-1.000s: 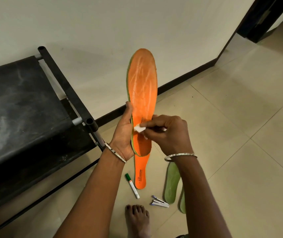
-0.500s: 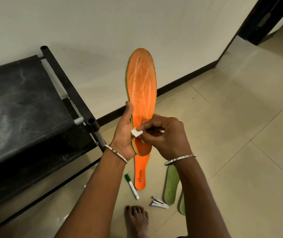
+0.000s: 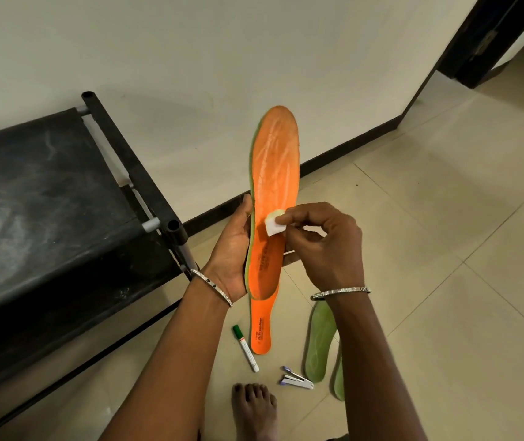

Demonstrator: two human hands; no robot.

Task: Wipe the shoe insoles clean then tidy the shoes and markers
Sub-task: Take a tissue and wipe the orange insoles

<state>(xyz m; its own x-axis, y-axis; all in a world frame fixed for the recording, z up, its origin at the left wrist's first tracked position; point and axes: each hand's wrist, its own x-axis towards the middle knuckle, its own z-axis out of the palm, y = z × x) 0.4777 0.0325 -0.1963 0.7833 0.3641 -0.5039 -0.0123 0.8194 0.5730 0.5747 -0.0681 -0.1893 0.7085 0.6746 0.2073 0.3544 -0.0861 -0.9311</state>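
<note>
- A black rack (image 3: 47,202) stands against the wall at far left, its top cloth scuffed grey.
- The left hand (image 3: 232,249) grips an orange insole (image 3: 275,173) by its heel half. The thumb lies along the left edge and the fingers are behind. A bangle circles the wrist.
- That insole is held upright in the air, toe up, orange face toward the camera, with a green rim showing. Pale streaks run over the forefoot. The dark print on the heel part is shaded and cannot be read.
- A marker (image 3: 245,348) with a green cap lies on the floor tiles. Its label is too small to read.
- Just beside it lies a second insole (image 3: 260,332), orange, with black print near the heel that is too small to make out.
- The right hand (image 3: 324,246) pinches a white pad (image 3: 273,225) and presses it on the held insole's middle.
- A small blue-and-white item (image 3: 297,380) lies near a bare foot (image 3: 254,409).
- Two green insoles (image 3: 319,342) lie on the floor, overlapping, partly hidden by the right forearm.
</note>
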